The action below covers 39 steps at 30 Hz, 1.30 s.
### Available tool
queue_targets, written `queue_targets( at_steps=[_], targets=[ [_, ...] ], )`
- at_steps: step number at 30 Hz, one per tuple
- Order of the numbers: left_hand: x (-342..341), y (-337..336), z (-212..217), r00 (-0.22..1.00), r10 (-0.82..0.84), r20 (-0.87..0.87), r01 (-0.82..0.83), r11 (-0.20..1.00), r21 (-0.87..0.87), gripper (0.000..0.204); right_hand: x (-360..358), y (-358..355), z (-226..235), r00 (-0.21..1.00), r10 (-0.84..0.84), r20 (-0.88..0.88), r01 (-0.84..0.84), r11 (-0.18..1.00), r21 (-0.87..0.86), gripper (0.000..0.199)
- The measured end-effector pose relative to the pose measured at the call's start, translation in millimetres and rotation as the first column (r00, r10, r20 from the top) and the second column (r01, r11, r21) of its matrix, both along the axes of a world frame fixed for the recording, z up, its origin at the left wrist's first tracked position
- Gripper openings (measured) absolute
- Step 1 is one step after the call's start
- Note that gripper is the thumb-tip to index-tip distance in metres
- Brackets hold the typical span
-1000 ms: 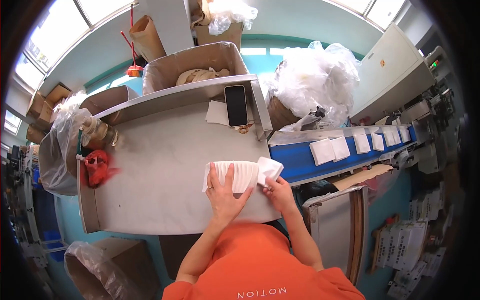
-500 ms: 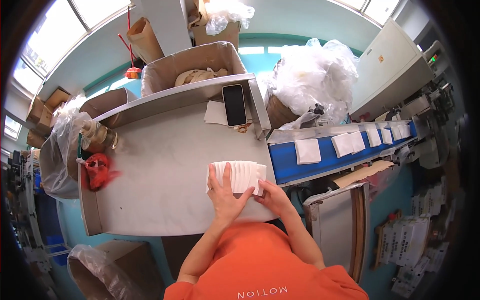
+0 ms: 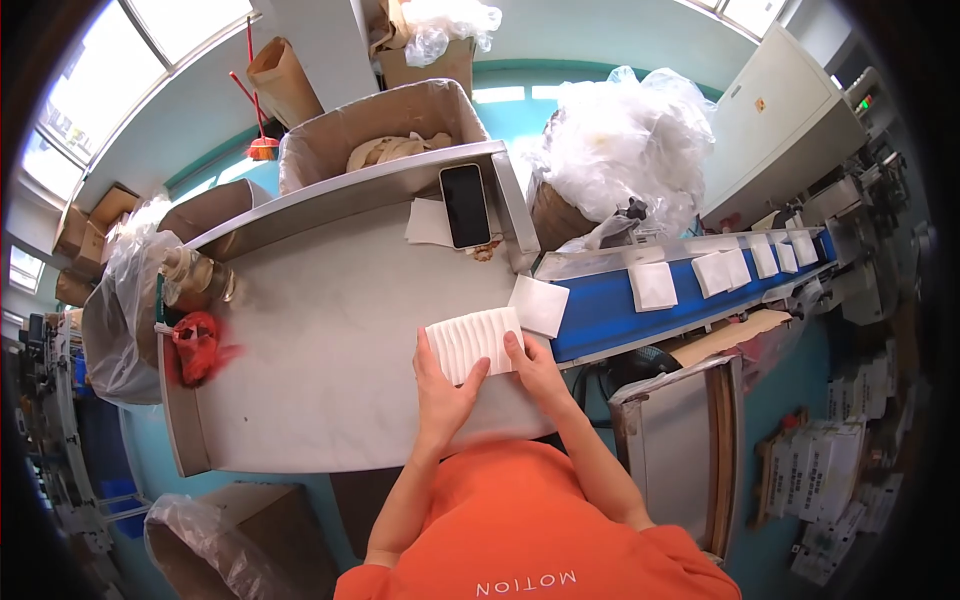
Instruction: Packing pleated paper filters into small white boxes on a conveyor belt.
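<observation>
Both my hands hold a row of folded white napkins (image 3: 470, 338), overlapped like a fan, over the near right part of the metal worktable (image 3: 320, 390). My left hand (image 3: 445, 390) grips the left end and near edge, its thumb against the front. My right hand (image 3: 538, 375) closes on the right end, thumb on top and fingers beneath. Just beyond it, a loose folded napkin (image 3: 540, 305) lies where the blue conveyor belt (image 3: 595, 325) meets the table. More folded napkins (image 3: 653, 287) sit spaced along the belt.
A phone (image 3: 466, 207) lies on white sheets at the table's far right corner. At the left edge are a glass jar (image 3: 200, 280) and a red plastic bag (image 3: 197, 345). A raised metal rim (image 3: 350, 190) runs along the back, with a lined carton (image 3: 385, 110) behind it.
My left hand has gone from fingers spread across the napkins to holding their left end. My right thumb is now on top. A loose napkin has arrived at the belt's table end.
</observation>
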State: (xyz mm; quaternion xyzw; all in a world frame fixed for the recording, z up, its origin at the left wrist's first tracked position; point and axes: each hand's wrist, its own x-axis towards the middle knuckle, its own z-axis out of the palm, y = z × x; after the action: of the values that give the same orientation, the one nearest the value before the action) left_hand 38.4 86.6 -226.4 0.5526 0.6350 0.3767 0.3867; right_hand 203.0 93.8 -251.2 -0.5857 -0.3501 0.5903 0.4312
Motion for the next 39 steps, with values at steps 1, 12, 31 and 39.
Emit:
queue_targets(
  at_steps=[1,12,31,39],
  targets=[
    [0.0,0.9,1.2,1.000,0.002,0.000,-0.002,1.000,0.000,0.097,0.5,0.7,-1.1,0.996,0.004,-0.086,-0.012,0.996,-0.088,0.054],
    [0.8,1.3,-1.9,0.965,-0.116,-0.233,0.149,0.981,0.126,0.103,-11.0,-1.9,1.0,0.960,-0.016,0.280,-0.011,0.996,0.093,0.055],
    [10.3,0.4,-0.8,0.959,-0.086,-0.271,0.135,0.976,0.169,0.089,26.3,-3.7,0.4,0.954,-0.234,-0.189,0.213,0.969,-0.126,0.042],
    [16.2,-3.2,3.6,0.966,-0.074,-0.249,0.122,0.976,0.181,0.084,7.5,-14.7,5.2,0.989,-0.069,-0.127,0.052,0.990,-0.129,0.037]
  ],
)
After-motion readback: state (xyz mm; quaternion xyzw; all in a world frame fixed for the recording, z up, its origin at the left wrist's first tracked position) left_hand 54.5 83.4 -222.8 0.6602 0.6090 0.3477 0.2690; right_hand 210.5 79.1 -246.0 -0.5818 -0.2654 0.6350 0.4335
